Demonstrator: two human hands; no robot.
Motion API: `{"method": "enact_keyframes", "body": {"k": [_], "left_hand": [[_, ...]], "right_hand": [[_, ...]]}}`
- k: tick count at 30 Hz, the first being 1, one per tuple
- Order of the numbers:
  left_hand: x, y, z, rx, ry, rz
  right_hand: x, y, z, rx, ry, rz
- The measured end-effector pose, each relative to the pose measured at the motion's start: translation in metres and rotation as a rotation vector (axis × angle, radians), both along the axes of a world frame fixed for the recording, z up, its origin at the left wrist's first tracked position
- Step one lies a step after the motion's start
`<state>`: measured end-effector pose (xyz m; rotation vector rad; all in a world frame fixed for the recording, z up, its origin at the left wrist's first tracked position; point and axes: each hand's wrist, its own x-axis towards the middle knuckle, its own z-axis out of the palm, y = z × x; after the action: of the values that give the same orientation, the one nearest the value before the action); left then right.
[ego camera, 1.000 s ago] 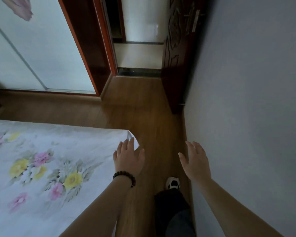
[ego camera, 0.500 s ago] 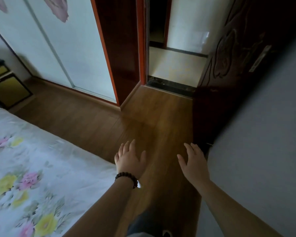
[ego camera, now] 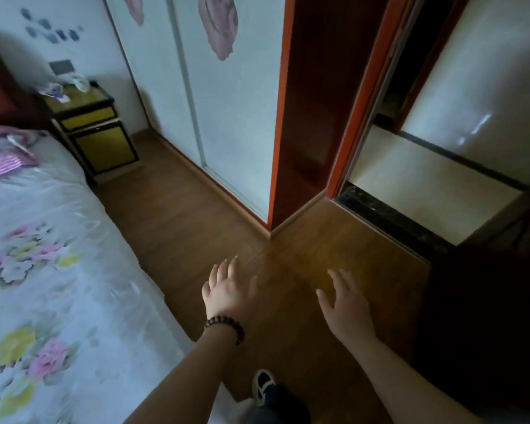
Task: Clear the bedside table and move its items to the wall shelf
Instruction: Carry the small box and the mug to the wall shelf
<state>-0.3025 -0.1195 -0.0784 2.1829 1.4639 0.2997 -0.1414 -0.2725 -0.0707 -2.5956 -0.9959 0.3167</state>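
The bedside table (ego camera: 97,134), dark-framed with yellow fronts, stands far off at the upper left beside the bed's head. On its top lie a purple-and-white item (ego camera: 53,91) and a pale cup-like item (ego camera: 80,82); both are small and blurred. My left hand (ego camera: 228,293), with a bead bracelet on the wrist, hovers over the wooden floor with fingers apart and nothing in it. My right hand (ego camera: 346,304) is held out beside it, also spread and holding nothing. No wall shelf is in sight.
A bed (ego camera: 52,270) with a floral cover fills the left side. A wardrobe with pale sliding doors (ego camera: 227,102) lines the far wall. An open doorway (ego camera: 426,185) lies at the right, with a dark door leaf (ego camera: 490,301) beside it. Wooden floor (ego camera: 181,215) runs between bed and wardrobe.
The view has swung left from the grey wall and doorway toward the wardrobe, bringing the bedside table into sight. Both hands stay spread and hold nothing.
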Motion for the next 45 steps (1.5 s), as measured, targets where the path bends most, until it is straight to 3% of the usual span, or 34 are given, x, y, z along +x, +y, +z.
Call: {"method": "enact_keyframes", "body": {"k": [7,15,28,38,45], "left_hand": [[0.022,0.133,0.014,0.004,0.020,0.238],[0.027,0.273,0.001,-0.013,0.068,0.463],[0.086,0.601,0.018,0.026,0.084,0.700],[0.059,0.807,0.008,-0.015,0.085,0.806],[0.001,0.996,-0.009,-0.025,0.063,0.820]], "right_hand": [[0.053,0.184,0.004,0.018,0.106,0.213],[0.080,0.370,-0.004,0.092,0.036,0.515],[0.153,0.766,0.015,0.095,0.025,0.736],[0.122,0.986,-0.003,0.050,0.078,0.855],[0.061,1.182,-0.026,0.050,0.080,0.898]]}}
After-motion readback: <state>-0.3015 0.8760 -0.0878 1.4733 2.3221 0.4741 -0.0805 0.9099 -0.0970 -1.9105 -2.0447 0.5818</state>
